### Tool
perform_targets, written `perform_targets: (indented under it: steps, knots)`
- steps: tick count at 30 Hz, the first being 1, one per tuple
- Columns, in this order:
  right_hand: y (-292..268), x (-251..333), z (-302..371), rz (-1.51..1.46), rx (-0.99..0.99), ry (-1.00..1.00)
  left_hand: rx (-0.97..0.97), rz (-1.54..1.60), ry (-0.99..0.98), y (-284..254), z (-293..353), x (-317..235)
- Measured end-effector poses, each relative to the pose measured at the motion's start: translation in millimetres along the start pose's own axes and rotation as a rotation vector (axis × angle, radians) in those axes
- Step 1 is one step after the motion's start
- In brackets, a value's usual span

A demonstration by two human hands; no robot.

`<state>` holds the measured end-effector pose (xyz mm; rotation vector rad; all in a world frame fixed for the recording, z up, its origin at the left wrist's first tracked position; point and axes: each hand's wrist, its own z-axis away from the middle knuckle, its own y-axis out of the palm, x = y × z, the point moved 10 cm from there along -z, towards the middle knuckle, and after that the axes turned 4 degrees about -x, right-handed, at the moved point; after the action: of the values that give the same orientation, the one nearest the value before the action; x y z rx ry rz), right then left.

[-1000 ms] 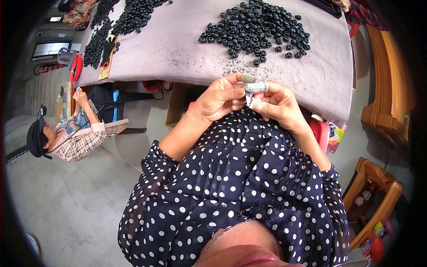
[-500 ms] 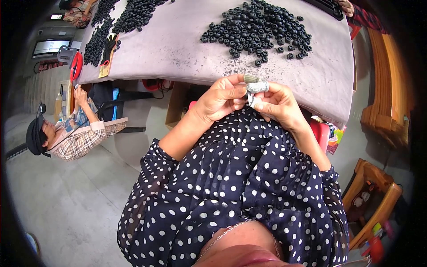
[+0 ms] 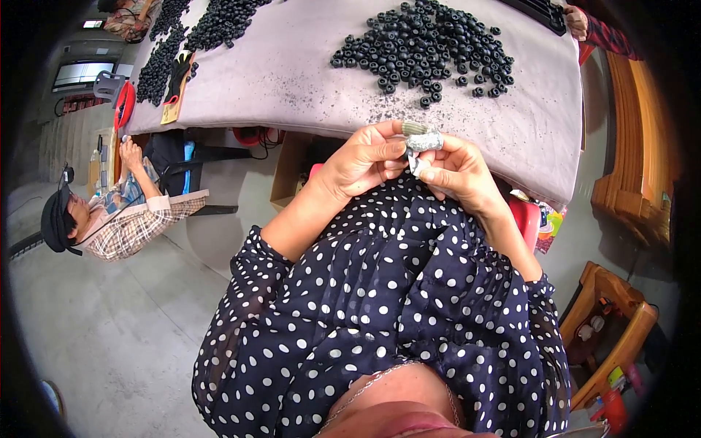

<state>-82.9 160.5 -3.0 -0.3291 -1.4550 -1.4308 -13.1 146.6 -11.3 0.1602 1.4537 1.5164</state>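
Observation:
Just off the table's near edge, my left hand and my right hand meet in front of my body, both closed in a pinch. A green ribbed finger cover is on my left index finger. A greyish wrap covers my right index fingertip. Between the left thumb and fingers a small black part shows, mostly hidden. Under the right thumb and index a small whitish piece sticks out, its kind unclear. Beyond my hands lies a pile of black ring-shaped parts.
A grey cloth-covered table spans the front, specked with dark crumbs. More black parts lie at far left, near scissors. A black tray and another person's hand are far right. A person in a cap sits left.
My hands keep almost the same pose and place. At far right, the other person's hand has shifted slightly beside the tray.

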Motion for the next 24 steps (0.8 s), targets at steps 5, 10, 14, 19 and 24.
perform_targets:
  steps: [5, 10, 14, 19, 24]
  knots:
    - [0.8, 0.4, 0.8, -0.001, 0.002, 0.006, 0.021, -0.005, -0.004, 2.6, 1.4, 0.3]
    - [0.6, 0.1, 0.2, -0.019, -0.002, 0.013, 0.022, -0.014, 0.004, -0.7, -0.1, 0.4]
    - [2.5, 0.4, -0.1, -0.032, 0.027, -0.001, 0.021, -0.009, 0.012, -1.8, -0.1, -0.4]
    - [1.7, 0.3, -0.6, -0.018, 0.028, 0.010, 0.037, 0.004, -0.002, 0.4, -0.5, 0.4]
    - [-2.8, -4.0, -1.2, -0.008, 0.012, 0.014, 0.017, -0.034, -0.008, -0.7, 0.5, 1.6]
